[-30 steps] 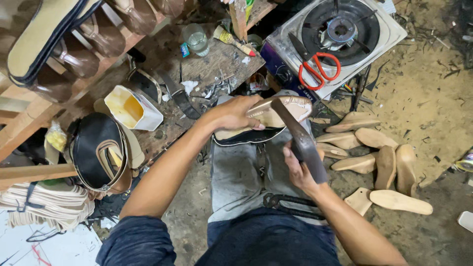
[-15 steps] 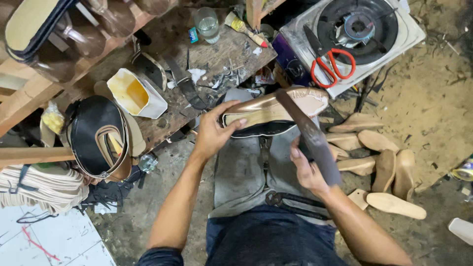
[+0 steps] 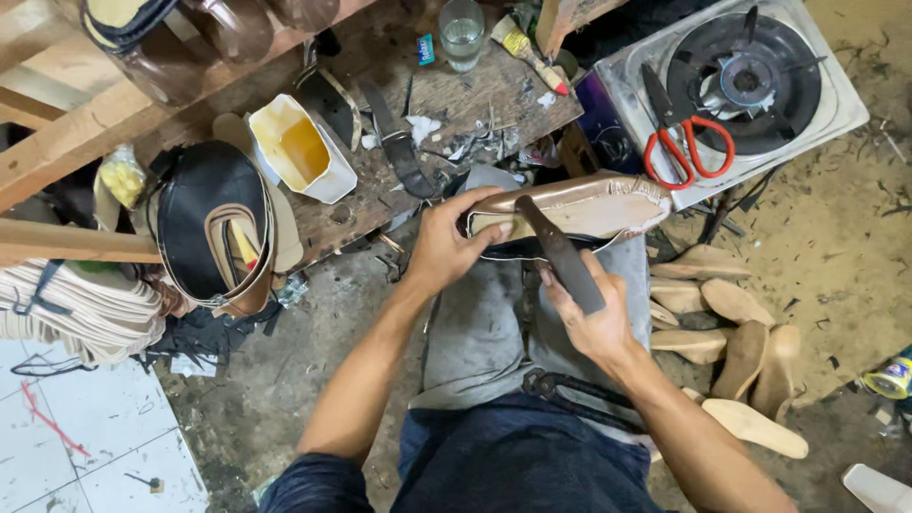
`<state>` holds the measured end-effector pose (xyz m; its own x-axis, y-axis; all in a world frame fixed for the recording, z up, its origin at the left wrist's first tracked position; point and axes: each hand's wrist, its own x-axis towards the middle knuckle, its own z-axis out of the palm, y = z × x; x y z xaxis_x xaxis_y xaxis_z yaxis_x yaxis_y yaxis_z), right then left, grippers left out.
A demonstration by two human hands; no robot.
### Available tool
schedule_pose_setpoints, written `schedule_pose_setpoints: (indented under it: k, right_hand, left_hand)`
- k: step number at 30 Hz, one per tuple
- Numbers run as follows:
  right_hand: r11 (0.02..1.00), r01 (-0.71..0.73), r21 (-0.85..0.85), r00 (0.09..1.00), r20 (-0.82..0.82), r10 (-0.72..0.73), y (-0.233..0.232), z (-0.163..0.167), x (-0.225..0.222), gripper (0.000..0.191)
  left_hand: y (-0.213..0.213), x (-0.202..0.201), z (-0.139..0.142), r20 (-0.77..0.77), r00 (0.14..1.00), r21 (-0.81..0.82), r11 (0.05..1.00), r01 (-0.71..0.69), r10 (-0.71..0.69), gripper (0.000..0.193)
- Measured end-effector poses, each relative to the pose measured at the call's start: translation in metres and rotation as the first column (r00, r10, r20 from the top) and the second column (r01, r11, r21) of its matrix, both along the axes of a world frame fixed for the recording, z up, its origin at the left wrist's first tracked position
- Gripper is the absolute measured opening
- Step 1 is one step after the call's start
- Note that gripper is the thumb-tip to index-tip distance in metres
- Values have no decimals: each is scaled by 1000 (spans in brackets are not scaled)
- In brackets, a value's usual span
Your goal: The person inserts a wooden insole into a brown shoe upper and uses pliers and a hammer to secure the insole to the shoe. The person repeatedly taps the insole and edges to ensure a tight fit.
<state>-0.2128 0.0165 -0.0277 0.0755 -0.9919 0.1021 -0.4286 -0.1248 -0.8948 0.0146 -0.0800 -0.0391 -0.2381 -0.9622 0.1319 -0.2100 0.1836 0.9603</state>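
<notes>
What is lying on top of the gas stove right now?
On the gas stove lie red-handled scissors, left of the black burner ring. The shoe held in the left hand covers the stove's near-left corner.

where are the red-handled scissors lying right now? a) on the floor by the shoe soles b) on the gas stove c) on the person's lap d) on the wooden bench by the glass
b: the red-handled scissors lie on the metal top of the gas stove, just left of its burner, not on the bench, lap or floor.
</notes>
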Motion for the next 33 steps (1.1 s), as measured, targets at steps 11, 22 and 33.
schedule_pose_setpoints:
  k: [11,22,33]
  right_hand:
    - [962,-69,-264,985,-168,24,-5,25,11,15]
    - [982,51,-182,999,0,-52,-4,-15,11,17]
    - [973,157,-168,984,107,-140,9,-21,-11,22]
  left_hand:
    - [3,6,-4,35,999,-1,1000,-11,11,49]
    - [1,6,-2,33,999,-50,999,9,-7,48]
    - [4,3,-1,39,999,52,999,-17,15,47]
